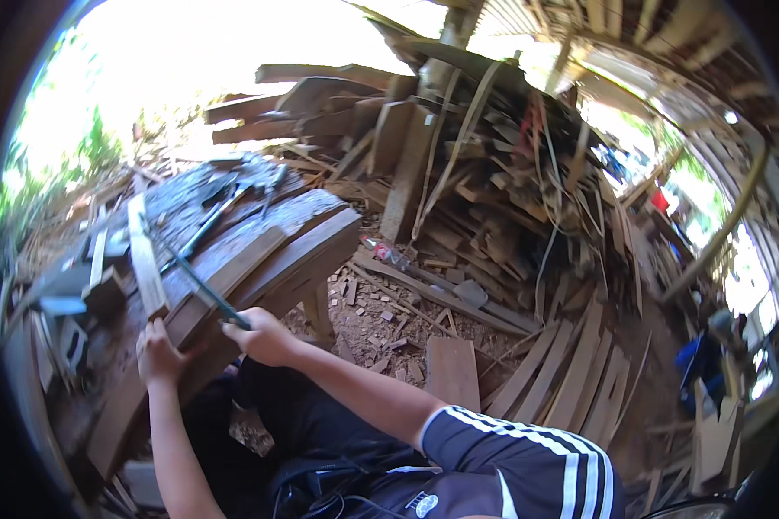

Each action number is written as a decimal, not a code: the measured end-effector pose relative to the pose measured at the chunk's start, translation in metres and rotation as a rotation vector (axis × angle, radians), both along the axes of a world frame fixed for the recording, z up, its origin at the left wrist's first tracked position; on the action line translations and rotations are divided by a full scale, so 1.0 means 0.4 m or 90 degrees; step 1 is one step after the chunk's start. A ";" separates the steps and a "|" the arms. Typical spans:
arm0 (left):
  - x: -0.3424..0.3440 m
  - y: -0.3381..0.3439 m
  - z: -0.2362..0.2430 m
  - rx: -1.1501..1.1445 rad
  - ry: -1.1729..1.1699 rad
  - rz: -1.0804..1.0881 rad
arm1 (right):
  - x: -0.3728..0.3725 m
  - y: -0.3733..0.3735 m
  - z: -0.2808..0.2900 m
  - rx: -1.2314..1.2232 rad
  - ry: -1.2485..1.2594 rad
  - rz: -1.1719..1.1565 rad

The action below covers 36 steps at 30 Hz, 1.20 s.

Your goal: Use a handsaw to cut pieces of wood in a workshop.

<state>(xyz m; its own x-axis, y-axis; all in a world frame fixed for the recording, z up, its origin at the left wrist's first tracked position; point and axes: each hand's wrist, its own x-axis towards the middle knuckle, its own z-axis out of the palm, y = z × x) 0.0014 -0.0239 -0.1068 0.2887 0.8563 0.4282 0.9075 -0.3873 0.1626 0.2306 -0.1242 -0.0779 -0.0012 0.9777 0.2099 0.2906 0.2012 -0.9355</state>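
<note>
Hand work at a timber table (290, 212). The right grip (268, 337) is closed around the near end of a green bar (208, 290); the left grip (158, 353) lies to its left, fingertips at the near end of a pale strip (147, 264). Whether the left fingers clasp the strip or only press on it cannot be told.

Handling, as judged from the pose: the left grip serves best as a steady, bearing down so that the strip does not creep, with its fingers clear of the bar's line. The right wrist is best held in line with the bar, so that force runs along it rather than twisting it. The bar's far end, close to the strip, merits the closest watch; a slip there could jar the strip or carry toward the left fingers.

Appearance: the bar is slender, straight and dark green, slanting away from the right grip toward the upper left; its exact kind is unclear. The strip is narrow, flat and light-coloured, running away from the left grip and paler than the brown plank (234, 268) between the bar and the table's right edge. A rod (203, 232) lies beyond the right grip.
</note>
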 end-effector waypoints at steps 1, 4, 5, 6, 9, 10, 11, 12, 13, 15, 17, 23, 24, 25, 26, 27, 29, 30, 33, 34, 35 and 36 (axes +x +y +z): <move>-0.004 -0.007 0.005 -0.017 -0.007 0.001 | -0.016 0.019 0.027 -0.073 0.125 0.037; -0.002 -0.010 0.010 -0.057 0.024 0.007 | 0.016 -0.001 0.067 -0.208 0.276 0.047; -0.014 -0.002 -0.011 0.019 0.025 -0.010 | 0.024 -0.022 0.051 -0.192 0.331 0.088; -0.015 -0.006 -0.003 0.007 0.025 0.004 | 0.030 -0.054 0.036 -0.198 0.380 0.079; 0.006 -0.008 0.025 0.002 0.016 0.009 | 0.060 -0.189 0.016 -0.197 0.412 0.054; 0.017 -0.008 0.041 -0.011 0.024 0.001 | 0.080 -0.242 0.013 -0.202 0.379 0.054; 0.022 -0.004 0.052 -0.021 0.034 -0.011 | 0.094 -0.278 0.007 -0.202 0.349 0.053; 0.017 -0.007 0.058 -0.027 0.036 0.001 | 0.097 -0.288 -0.003 -0.210 0.349 0.063; 0.014 -0.010 0.066 -0.028 0.044 -0.001 | 0.101 -0.292 -0.013 -0.206 0.384 0.059; 0.012 -0.018 0.086 -0.023 0.051 0.017 | 0.084 -0.271 0.008 -0.200 0.417 0.032; 0.013 -0.018 0.065 -0.002 0.055 0.037 | 0.070 -0.199 0.037 -0.196 0.338 0.046; 0.027 -0.036 0.067 -0.047 0.076 0.095 | 0.122 -0.099 0.076 -0.069 0.022 0.071; 0.019 -0.034 0.057 -0.032 0.068 0.059 | 0.128 -0.116 0.081 -0.190 0.160 0.085; 0.006 -0.028 0.052 -0.017 0.062 0.024 | 0.111 -0.147 0.081 -0.171 0.176 0.082; -0.001 -0.026 0.040 -0.006 0.067 0.026 | 0.098 -0.182 0.059 -0.160 0.223 0.079; -0.002 -0.026 0.031 0.002 0.066 0.008 | 0.091 -0.215 0.017 -0.144 0.262 0.076; -0.007 -0.030 0.028 -0.007 0.076 -0.006 | 0.075 -0.304 0.010 -0.189 0.255 0.050; -0.005 -0.028 0.032 -0.011 0.078 0.003 | 0.074 -0.337 -0.011 -0.194 0.256 0.060; -0.005 -0.003 0.020 0.060 0.092 -0.023 | 0.051 -0.379 -0.037 -0.097 0.082 -0.025; -0.006 0.003 0.021 0.078 0.103 -0.021 | 0.043 -0.364 -0.022 -0.070 0.057 -0.034; -0.003 0.003 0.029 0.061 0.107 -0.009 | 0.039 -0.338 -0.002 -0.041 0.023 -0.041; 0.004 0.000 0.043 0.046 0.111 0.004 | 0.035 -0.305 0.024 -0.017 -0.006 -0.031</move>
